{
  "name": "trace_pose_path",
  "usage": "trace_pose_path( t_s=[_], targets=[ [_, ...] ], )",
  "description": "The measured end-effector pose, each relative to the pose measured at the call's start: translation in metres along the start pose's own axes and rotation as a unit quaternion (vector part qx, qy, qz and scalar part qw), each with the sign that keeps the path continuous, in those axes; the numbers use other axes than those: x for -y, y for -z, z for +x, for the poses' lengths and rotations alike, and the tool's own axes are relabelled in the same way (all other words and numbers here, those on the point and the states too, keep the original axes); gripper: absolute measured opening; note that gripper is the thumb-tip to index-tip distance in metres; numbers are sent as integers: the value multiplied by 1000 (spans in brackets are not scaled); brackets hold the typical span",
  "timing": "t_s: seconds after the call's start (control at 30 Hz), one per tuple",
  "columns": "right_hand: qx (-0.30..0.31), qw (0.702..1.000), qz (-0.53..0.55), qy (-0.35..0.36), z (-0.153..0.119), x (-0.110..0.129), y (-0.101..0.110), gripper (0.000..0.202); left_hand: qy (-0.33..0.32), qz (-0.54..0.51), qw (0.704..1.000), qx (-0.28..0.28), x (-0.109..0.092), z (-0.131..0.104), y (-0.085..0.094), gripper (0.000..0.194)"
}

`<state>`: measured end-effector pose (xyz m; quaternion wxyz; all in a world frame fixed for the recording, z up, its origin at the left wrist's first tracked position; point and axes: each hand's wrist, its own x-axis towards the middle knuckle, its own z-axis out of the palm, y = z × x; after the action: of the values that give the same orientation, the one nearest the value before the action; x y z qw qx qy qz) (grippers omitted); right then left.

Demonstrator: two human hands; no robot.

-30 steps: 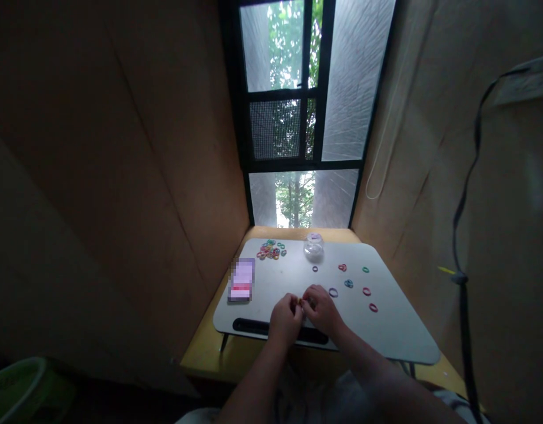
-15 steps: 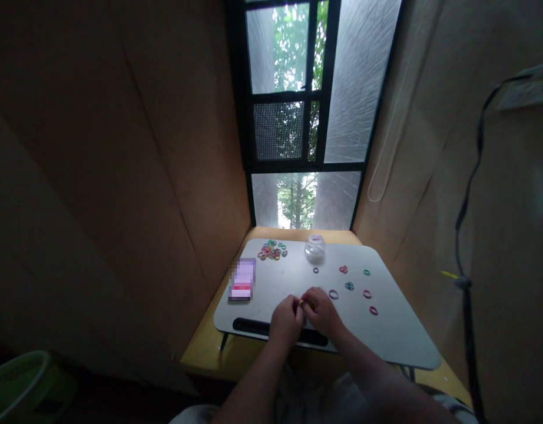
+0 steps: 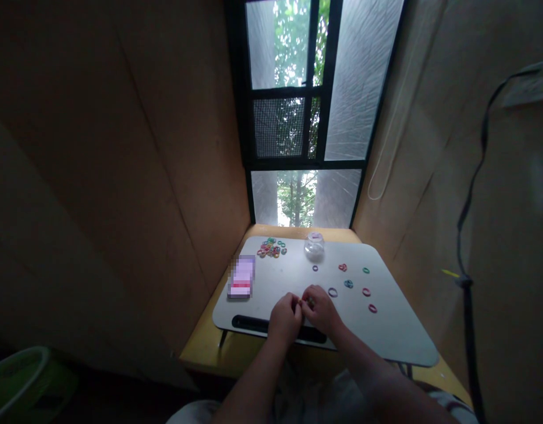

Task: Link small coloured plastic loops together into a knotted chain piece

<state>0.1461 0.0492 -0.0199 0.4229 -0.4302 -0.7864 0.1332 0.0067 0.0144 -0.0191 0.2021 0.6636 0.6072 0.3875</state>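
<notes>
My left hand [image 3: 284,318] and my right hand [image 3: 321,309] meet above the front edge of the white lap table [image 3: 364,333], fingertips pinched together. Between them is a small yellowish-green hair tie [image 3: 311,302], mostly hidden by my fingers. Just beyond my right hand lies a purple hair tie [image 3: 333,292], with a smaller dark purple one [image 3: 315,268] farther off. To the right are a red bunch [image 3: 343,267], a teal bunch [image 3: 348,284], a green tie [image 3: 366,271] and two pinkish-red ties, one [image 3: 366,292] above the other [image 3: 373,308].
A pile of mixed coloured hair ties [image 3: 271,248] sits at the back left, with a clear jar [image 3: 314,247] at the back middle. A phone [image 3: 242,277] lies at the left edge. The black slot [image 3: 249,323] runs along the front. A dark cord [image 3: 461,235] hangs at right.
My fingers have shifted slightly around the small tie, and more of its greenish part shows by my right hand. The view has tilted a little; the things on the table have stayed put.
</notes>
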Motion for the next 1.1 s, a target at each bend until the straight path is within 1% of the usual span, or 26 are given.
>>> trace_pose_path(
  t_s=[0.3,0.5,0.63,0.83,1.1],
  targets=[
    [-1,1000,-11,3,-2,1,0,12,-20,-2,1000,-4,-3,-5,1,10],
    [-13,1000,-16,-2,-3,1,-1,14,-38,2,999,4,-3,-9,2,8],
    [-8,1000,-10,-2,-5,2,1,13,-43,17,999,8,-4,-13,3,8],
    [3,1000,9,-7,-5,4,4,11,-43,41,998,32,-9,-14,5,6],
    [-1,999,27,-39,5,-2,4,10,-29,81,994,60,-14,-5,6,5]
  ],
)
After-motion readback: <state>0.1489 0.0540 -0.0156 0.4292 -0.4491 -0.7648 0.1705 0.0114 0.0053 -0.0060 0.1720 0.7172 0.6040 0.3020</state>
